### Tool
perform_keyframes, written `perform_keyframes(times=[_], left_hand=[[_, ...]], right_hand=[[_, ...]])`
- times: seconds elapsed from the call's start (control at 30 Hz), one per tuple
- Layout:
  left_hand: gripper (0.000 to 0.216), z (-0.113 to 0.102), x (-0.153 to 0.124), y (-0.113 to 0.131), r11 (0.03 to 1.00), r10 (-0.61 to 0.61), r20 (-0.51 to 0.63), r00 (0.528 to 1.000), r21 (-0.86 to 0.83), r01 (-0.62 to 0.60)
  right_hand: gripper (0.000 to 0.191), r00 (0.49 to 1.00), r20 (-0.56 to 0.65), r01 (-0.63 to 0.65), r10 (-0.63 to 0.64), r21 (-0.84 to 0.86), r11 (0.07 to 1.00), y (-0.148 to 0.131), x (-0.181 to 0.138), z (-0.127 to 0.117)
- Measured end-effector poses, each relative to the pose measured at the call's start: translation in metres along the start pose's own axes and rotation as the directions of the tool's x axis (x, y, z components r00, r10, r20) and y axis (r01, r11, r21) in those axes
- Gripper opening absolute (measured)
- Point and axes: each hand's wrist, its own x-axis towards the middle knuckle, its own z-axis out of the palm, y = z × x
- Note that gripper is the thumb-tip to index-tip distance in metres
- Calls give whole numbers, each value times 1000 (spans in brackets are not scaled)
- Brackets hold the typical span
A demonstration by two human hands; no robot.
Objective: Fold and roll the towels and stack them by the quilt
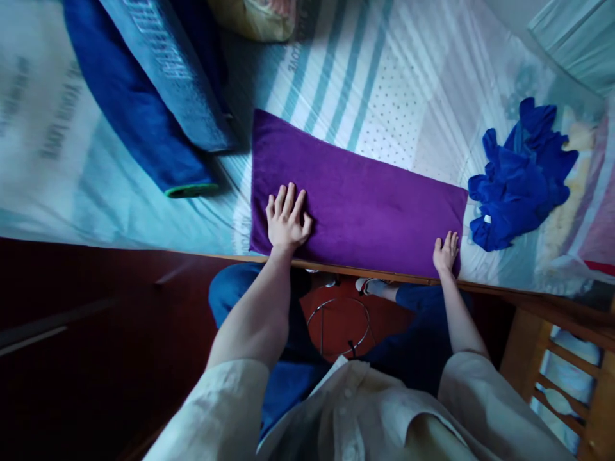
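A purple towel (365, 198) lies spread out as a long rectangle along the near edge of the bed. My left hand (287, 221) rests flat on its left part, fingers spread. At the towel's right end, close to the near corner, my right hand (446, 253) presses down with its fingers stretched out. Neither hand grips anything. The cloth looks mostly smooth, with slight creases beside my left hand.
A crumpled blue cloth (516, 182) sits right of the towel. Folded blue garments (158, 83) lie at the left, near a yellowish bundle (259, 18). The bed's wooden edge (375, 274) runs before my knees. A wooden slatted piece (557, 378) stands lower right.
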Motion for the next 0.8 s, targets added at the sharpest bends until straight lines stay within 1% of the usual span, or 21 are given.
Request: perform_keyframes(times=[0.03, 0.1, 0.17, 0.23, 0.27, 0.3, 0.33, 0.37, 0.4, 0.47, 0.5, 0.53, 0.57, 0.6, 0.67, 0.8], left_hand=[[67, 0, 0, 1, 1000, -4, -3, 1000, -7, 4], [67, -1, 0, 2, 1000, -10, -7, 1000, -14, 10], [66, -2, 0, 3, 1000, -12, -10, 1000, -16, 11], [66, -3, 0, 4, 1000, -10, -11, 1000, -16, 10], [66, -3, 0, 4, 1000, -9, -11, 1000, -14, 9], [66, -3, 0, 4, 1000, -8, -11, 1000, -12, 8], [66, -3, 0, 4, 1000, -8, -12, 1000, -9, 7], [66, -3, 0, 4, 1000, -7, -13, 1000, -8, 7], [66, -3, 0, 4, 1000, -7, -14, 1000, -8, 7], [66, -3, 0, 4, 1000, -7, -17, 1000, -12, 7], [67, -3, 0, 4, 1000, -7, -18, 1000, -15, 7], [67, -2, 0, 4, 1000, -7, -18, 1000, -17, 6], [67, -2, 0, 4, 1000, -6, -19, 1000, -18, 6], [67, -2, 0, 3, 1000, -6, -20, 1000, -18, 6], [66, -1, 0, 3, 1000, -7, -22, 1000, -16, 7], [66, -1, 0, 2, 1000, -10, -17, 1000, -10, 10]], right_hand=[[66, 1000, -20, -9, 11, 59, 998, -11, -11, 1], [61, 998, -66, 34, -22, 184, 982, -37, -44, 5], [52, 993, -91, 106, -81, 316, 943, -66, -87, 9], [45, 992, -81, 123, -97, 464, 877, -96, -132, 14], [43, 996, -56, 93, -75, 540, 836, -109, -153, 16], [42, 999, -6, 29, -32, 617, 786, -121, -171, 18], [42, 997, 77, -65, 17, 688, 723, -132, -187, 20], [43, 981, 184, -181, 63, 742, 645, -141, -199, 23], [45, 948, 302, -306, 103, 774, 554, -148, -207, 27], [47, 843, 517, -534, 150, 770, 349, -159, -216, 34], [48, 791, 591, -612, 161, 751, 248, -163, -216, 37], [48, 750, 639, -661, 169, 734, 158, -165, -216, 41], [48, 725, 666, -685, 177, 724, 82, -167, -214, 43], [47, 712, 677, -692, 185, 722, 23, -168, -213, 46], [44, 707, 677, -683, 206, 729, -53, -169, -210, 49], [38, 685, 689, -678, 236, 722, -139, -172, -208, 54]])
